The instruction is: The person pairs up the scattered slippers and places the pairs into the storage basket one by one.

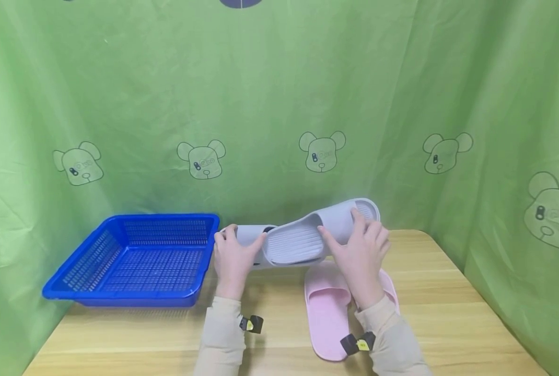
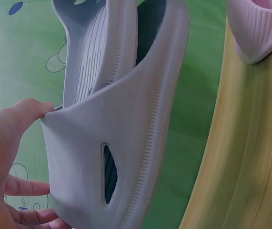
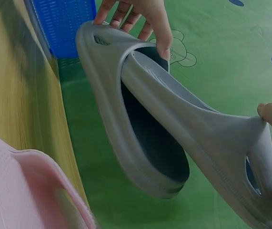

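Two bare hands in long beige sleeves
The left hand [image 1: 232, 261] and right hand [image 1: 361, 256] emerge from soft beige cuffs; each wrist carries a small black strap-mounted device with a yellow label.

The right hand [image 1: 361, 256] hides part of the pink slipper [image 1: 326, 308]; second pink slipper mostly unseen.

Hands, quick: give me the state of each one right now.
Left hand: grips one grey slipper by its strap end.
Right hand: grips the other grey slipper, which is slid into the first.
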`<state>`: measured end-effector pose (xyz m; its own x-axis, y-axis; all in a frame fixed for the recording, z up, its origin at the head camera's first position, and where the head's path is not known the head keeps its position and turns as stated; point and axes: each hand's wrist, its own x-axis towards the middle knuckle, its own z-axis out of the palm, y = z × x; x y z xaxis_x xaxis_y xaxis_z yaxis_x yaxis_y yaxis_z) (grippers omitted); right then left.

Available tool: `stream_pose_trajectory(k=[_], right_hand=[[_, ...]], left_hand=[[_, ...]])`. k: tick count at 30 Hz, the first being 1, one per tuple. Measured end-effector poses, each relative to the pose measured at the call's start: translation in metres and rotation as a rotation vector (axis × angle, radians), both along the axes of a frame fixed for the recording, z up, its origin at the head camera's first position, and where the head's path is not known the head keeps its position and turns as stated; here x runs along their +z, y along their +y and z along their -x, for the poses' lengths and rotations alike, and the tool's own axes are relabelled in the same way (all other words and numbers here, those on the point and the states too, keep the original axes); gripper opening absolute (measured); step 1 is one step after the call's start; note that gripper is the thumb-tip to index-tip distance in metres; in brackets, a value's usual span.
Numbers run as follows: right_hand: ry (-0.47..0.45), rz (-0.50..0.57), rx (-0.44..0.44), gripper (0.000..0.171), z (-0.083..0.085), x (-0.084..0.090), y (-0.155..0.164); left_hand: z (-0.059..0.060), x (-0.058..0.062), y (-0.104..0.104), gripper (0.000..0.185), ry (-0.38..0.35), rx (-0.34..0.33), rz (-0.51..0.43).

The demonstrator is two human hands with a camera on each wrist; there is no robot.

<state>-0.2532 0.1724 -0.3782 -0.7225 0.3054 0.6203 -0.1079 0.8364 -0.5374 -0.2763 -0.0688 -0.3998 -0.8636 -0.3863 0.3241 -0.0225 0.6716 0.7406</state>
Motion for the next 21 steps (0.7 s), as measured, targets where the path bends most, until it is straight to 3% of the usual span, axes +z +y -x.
stream_pose_trajectory(k=[21], right_hand=[[0.079,-0.039,0.055,0.086,-0.0022,-0.0001,0.0001]], left_hand=[[0.0001,-0.0005,-0.0040,0.085,0.026,0.016,-0.026]])
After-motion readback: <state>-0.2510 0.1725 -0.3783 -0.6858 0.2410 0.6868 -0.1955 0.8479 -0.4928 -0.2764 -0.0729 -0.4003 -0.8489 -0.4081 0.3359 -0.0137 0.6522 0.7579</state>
